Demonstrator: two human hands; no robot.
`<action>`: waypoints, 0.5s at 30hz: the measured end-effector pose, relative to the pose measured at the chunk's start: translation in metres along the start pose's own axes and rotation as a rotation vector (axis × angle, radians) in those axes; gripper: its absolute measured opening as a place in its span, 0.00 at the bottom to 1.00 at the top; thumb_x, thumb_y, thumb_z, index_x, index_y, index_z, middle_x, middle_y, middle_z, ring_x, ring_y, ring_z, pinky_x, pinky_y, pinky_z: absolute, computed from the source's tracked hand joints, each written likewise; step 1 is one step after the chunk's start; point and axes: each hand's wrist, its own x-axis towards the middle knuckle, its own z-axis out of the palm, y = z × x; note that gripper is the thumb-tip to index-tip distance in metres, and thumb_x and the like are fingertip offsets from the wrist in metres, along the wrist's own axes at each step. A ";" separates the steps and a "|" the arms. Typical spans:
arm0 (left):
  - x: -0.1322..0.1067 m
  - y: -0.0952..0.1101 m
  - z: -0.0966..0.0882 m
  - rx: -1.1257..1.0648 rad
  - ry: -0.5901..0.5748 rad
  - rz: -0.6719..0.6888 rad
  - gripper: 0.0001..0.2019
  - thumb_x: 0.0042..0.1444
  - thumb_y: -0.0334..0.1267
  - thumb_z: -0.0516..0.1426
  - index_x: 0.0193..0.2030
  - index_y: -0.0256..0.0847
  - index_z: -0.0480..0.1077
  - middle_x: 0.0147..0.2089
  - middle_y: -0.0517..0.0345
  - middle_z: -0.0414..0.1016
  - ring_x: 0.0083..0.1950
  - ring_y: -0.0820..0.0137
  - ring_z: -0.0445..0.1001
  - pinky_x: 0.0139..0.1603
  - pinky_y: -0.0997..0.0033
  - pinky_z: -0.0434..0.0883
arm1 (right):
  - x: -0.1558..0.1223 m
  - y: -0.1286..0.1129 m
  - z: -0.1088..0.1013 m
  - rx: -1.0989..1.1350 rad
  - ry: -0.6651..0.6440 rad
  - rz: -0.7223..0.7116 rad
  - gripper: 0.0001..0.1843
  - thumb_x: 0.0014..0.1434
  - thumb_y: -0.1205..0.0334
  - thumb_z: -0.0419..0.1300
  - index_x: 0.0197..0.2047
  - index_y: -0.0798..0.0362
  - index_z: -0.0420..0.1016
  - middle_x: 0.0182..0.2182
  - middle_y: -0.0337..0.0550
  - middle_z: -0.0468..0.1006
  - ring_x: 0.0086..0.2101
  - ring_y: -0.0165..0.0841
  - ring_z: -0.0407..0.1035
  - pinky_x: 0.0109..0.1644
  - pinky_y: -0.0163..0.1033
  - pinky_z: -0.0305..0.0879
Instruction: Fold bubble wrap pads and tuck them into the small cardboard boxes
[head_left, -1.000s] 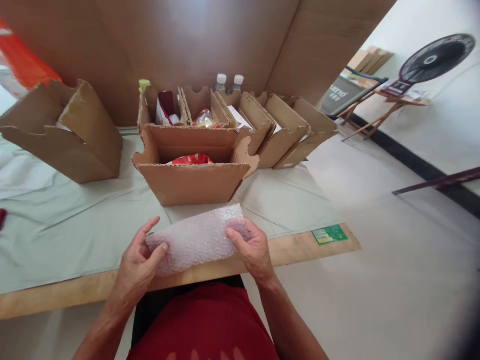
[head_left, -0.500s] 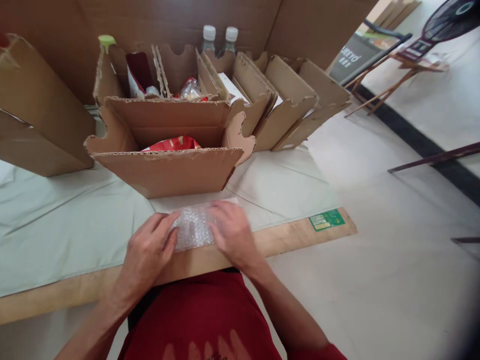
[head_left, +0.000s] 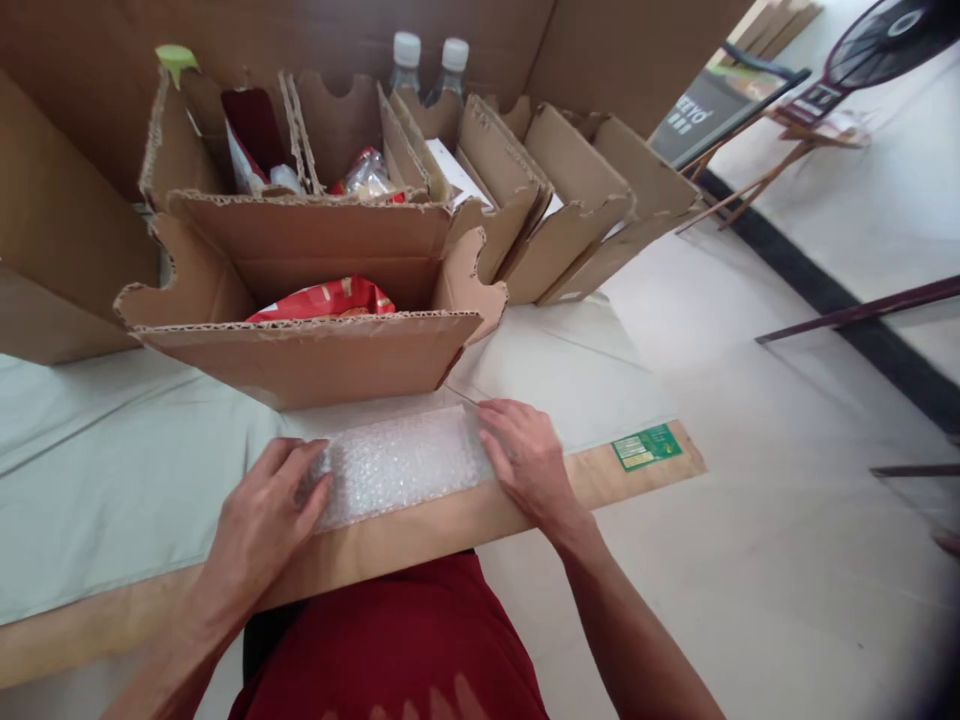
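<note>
A clear strip of bubble wrap (head_left: 405, 462) lies along the near edge of the table, stretched between my two hands. At its left end, the thumb and fingers of my left hand (head_left: 271, 500) pinch it. My right hand (head_left: 525, 455) grips the right end, fingers bent over the edge and partly hiding it. Just beyond the wrap stands an open cardboard box (head_left: 315, 360) with a red packet (head_left: 326, 300) inside; the front wall hides the packet's lower part.
Behind stands a row of open cardboard bins (head_left: 581, 165), with packets in some and two white-capped bottles (head_left: 452, 70) at the back. A tall carton (head_left: 67, 240) is at the left. The wooden table edge (head_left: 420, 525) runs close to my body. A fan (head_left: 885, 45) stands far right.
My hands have moved apart, the right one to the right and the left one to the left. More of the bubble wrap shows between them. The view has shifted slightly.
</note>
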 end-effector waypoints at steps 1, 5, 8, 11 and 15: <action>-0.002 -0.001 -0.002 0.062 0.060 -0.030 0.17 0.68 0.47 0.52 0.56 0.43 0.74 0.48 0.50 0.77 0.38 0.62 0.78 0.40 0.62 0.75 | 0.008 -0.006 0.005 0.005 -0.032 -0.033 0.16 0.72 0.64 0.53 0.57 0.53 0.78 0.54 0.51 0.82 0.54 0.44 0.73 0.55 0.50 0.67; -0.007 -0.011 -0.001 0.247 0.163 -0.021 0.20 0.65 0.53 0.54 0.46 0.37 0.77 0.42 0.43 0.76 0.44 0.49 0.75 0.45 0.50 0.74 | 0.031 -0.018 0.028 -0.023 -0.081 -0.038 0.13 0.68 0.64 0.59 0.53 0.55 0.78 0.56 0.56 0.80 0.54 0.49 0.71 0.54 0.53 0.68; -0.006 -0.012 0.008 0.180 0.121 0.024 0.14 0.64 0.48 0.54 0.36 0.42 0.75 0.41 0.43 0.77 0.43 0.51 0.74 0.47 0.48 0.74 | 0.027 -0.018 0.030 0.049 -0.024 -0.009 0.06 0.67 0.66 0.59 0.40 0.53 0.78 0.51 0.55 0.82 0.50 0.47 0.73 0.52 0.52 0.69; -0.005 -0.009 0.007 0.021 0.126 -0.047 0.10 0.61 0.44 0.53 0.32 0.45 0.71 0.44 0.46 0.79 0.45 0.53 0.77 0.47 0.51 0.75 | 0.008 -0.027 0.018 0.230 -0.031 0.067 0.06 0.67 0.65 0.57 0.40 0.51 0.76 0.40 0.47 0.84 0.38 0.39 0.76 0.46 0.45 0.71; -0.006 -0.007 -0.019 -0.205 0.086 -0.297 0.09 0.57 0.47 0.57 0.36 0.45 0.69 0.38 0.54 0.81 0.34 0.62 0.80 0.30 0.65 0.73 | -0.027 -0.055 0.005 0.562 -0.169 0.268 0.14 0.65 0.63 0.60 0.54 0.49 0.74 0.37 0.40 0.83 0.34 0.33 0.77 0.40 0.37 0.72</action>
